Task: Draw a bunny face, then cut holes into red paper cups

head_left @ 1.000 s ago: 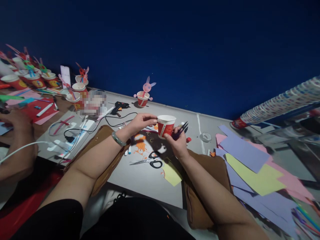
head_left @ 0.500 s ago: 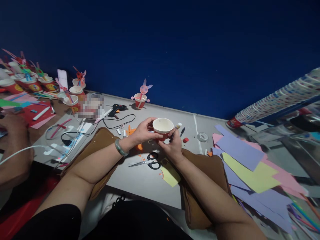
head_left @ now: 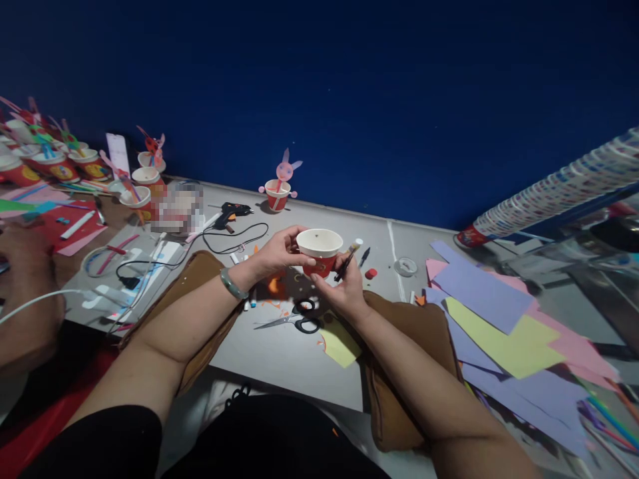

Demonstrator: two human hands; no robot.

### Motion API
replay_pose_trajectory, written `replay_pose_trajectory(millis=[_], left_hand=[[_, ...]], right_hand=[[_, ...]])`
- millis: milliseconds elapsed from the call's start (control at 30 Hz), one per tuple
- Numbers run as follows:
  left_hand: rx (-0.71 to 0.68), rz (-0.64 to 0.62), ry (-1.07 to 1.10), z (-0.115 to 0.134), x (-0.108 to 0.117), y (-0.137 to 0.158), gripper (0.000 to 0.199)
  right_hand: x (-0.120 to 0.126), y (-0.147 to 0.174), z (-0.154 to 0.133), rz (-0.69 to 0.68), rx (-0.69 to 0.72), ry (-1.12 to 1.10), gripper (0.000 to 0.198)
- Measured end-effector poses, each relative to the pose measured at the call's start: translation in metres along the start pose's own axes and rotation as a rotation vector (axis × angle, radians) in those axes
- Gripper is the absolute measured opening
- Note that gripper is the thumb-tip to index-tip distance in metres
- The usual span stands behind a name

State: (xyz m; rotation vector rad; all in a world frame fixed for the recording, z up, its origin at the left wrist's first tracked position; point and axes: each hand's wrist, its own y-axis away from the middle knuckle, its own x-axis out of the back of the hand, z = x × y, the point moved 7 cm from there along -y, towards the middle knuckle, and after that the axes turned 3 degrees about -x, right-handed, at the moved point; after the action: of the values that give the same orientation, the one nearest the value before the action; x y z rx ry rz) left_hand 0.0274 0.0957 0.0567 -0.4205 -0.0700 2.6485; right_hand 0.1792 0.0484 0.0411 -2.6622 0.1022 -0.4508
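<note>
Between my hands a red and white paper cup point(head_left: 322, 263) is held above the table, its mouth tilted toward me. My left hand point(head_left: 280, 254) grips it by the left side, thumb near the rim. My right hand point(head_left: 348, 293) has a black pen point(head_left: 344, 267) in its fingers, and its thumb is at the cup's lower right side. Below the hands lie black-handled scissors point(head_left: 299, 318), a yellow paper piece point(head_left: 342, 342) and orange scraps. Beyond stands a cup with a pink rabbit figure point(head_left: 279, 189).
A hot glue gun point(head_left: 234, 214) with a looping cord lies back left. Decorated cups point(head_left: 52, 166) and another person's arm point(head_left: 30, 299) are at far left. Coloured paper sheets point(head_left: 499, 306) and a long stack of cups point(head_left: 549, 193) are right. Brown cushions point(head_left: 404, 372) flank my forearms.
The cup has tilted so that more of its red side shows, and it has shifted slightly left. Both hands keep their hold. The whole view has shifted a little.
</note>
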Motion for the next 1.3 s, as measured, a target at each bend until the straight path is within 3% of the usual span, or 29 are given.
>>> replay_pose_trajectory(millis=[300, 700, 967, 1167, 1300], left_hand=[[-0.017, -0.111, -0.097, 0.001, -0.002, -0.002, 0.071], [-0.011, -0.136, -0.192, 0.002, -0.002, -0.001, 0.068], [-0.109, -0.166, -0.275, 0.003, -0.003, 0.0, 0.073], [-0.123, -0.108, -0.276, 0.003, -0.004, 0.0, 0.072], [-0.102, 0.003, -0.215, 0.003, 0.003, -0.002, 0.075]], right_hand=[[-0.001, 0.001, -0.005, -0.02, -0.018, 0.037, 0.044], [-0.002, 0.002, 0.001, -0.054, -0.03, 0.058, 0.041], [-0.004, 0.002, 0.01, -0.079, -0.089, -0.036, 0.047], [-0.004, 0.0, 0.011, -0.075, -0.122, -0.043, 0.047], [-0.007, -0.002, 0.007, -0.096, -0.146, -0.137, 0.045]])
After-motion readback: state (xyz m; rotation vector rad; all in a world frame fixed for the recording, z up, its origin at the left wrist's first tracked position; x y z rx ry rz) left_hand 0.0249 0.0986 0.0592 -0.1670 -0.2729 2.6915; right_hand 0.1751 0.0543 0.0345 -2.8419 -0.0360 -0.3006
